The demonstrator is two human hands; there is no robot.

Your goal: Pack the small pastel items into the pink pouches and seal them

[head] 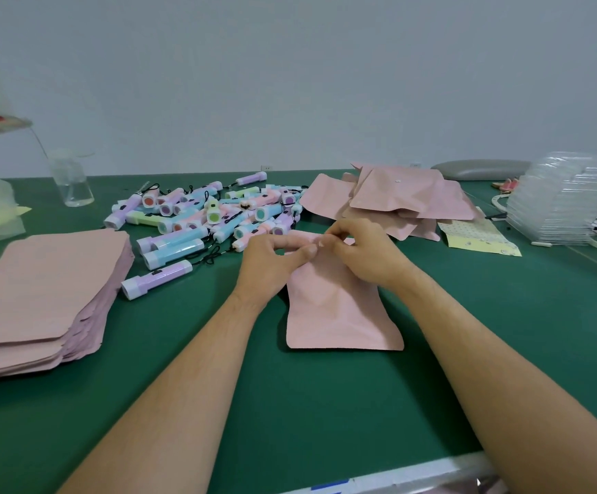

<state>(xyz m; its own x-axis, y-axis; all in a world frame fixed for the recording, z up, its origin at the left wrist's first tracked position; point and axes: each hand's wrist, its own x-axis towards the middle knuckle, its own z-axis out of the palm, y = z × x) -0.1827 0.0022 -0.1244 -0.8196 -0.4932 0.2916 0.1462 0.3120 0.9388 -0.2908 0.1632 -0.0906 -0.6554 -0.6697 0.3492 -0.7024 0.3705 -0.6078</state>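
My green table carries the whole job. At my left lies a thick stack of flat, unused pouches, so I reckon most of the work is left. At the back right sits a smaller pile of puffed pouches. I take these for finished ones, though I cannot see their seals. Between the two, the heap of pastel items waits unpacked, and there are a good many.

Near the middle of the table, in front of me, lies the pouch I am on. Its body bulges a little, so I judge an item is inside, but nothing of it shows. My left hand and right hand meet at its top edge, each pinching it between thumb and curled fingers. I judge I am pressing the seal closed. My fingers cover that edge, so I cannot tell how much is sealed. The clutter at far right is cut off and too blurred to name.
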